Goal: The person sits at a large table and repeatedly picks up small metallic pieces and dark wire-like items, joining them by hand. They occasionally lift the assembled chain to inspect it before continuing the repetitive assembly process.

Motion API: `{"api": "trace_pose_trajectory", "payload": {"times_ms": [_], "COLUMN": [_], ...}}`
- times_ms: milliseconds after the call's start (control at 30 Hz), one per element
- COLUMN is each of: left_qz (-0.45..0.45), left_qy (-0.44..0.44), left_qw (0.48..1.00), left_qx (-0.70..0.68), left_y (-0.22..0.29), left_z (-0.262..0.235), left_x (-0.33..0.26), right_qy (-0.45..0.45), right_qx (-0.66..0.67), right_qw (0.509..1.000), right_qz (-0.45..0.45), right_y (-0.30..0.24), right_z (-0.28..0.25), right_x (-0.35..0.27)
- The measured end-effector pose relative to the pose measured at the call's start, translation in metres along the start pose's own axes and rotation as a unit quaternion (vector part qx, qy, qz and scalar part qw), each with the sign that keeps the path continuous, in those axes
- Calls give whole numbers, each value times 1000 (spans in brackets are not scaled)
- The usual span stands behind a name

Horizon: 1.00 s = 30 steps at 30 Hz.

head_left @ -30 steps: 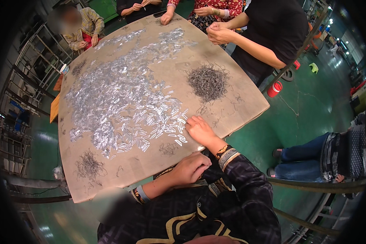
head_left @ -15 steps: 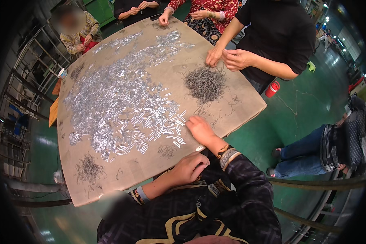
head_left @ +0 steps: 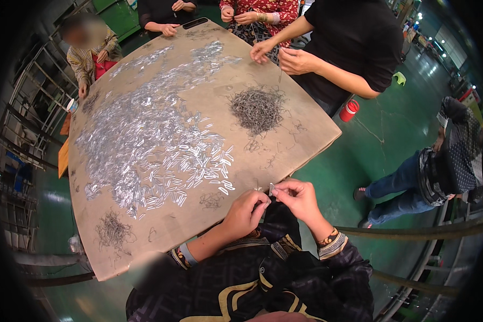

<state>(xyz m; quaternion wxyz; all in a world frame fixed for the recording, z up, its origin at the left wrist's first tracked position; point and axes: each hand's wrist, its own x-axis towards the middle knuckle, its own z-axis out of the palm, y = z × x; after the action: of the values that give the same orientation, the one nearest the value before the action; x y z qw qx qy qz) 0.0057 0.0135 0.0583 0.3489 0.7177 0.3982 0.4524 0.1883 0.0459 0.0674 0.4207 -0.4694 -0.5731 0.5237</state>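
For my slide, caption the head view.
Right hand pinches a small shiny piece beside the left hand at a cluttered table.

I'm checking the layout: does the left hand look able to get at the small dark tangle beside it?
Probably yes: the left hand is near the small dark tangle, with nothing visible between them.

a workshop is suggested by the green floor (head_left: 327, 166), by the metal racks (head_left: 35, 80) ranged at the left and by the lamps (head_left: 438, 46) glimpsed far back. one broad bench (head_left: 205, 102) is shared by several people (head_left: 354, 48) and strewn with small shiny pieces (head_left: 150, 145) and dark, wiry strands (head_left: 257, 110).
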Motion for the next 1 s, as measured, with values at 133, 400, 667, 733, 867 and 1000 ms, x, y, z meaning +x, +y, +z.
{"api": "trace_pose_trajectory", "payload": {"times_ms": [133,400,667,733,867,1000], "left_qz": [-13,-46,-51,8,70,53], "left_qy": [-8,-8,-35,-13,-30,-82], "left_qw": [1000,998,988,966,879,851], "left_qx": [20,39,142,257,472,517], "left_y": [2,-1,-33,-65,-138,-129], "left_z": [3,8,-13,-9,17,38], "left_x": [0,-5,36,65,101,118], "right_qy": [10,43,59,64,67,80], "right_qx": [-65,-137,-142,-149,-149,-157], "right_qw": [995,979,975,974,972,969], "right_qz": [-69,-145,-158,-159,-167,-173], "right_y": [-5,-8,1,1,2,3], "right_z": [3,10,9,8,9,7], "right_x": [-14,-26,-31,-32,-30,-32]}}
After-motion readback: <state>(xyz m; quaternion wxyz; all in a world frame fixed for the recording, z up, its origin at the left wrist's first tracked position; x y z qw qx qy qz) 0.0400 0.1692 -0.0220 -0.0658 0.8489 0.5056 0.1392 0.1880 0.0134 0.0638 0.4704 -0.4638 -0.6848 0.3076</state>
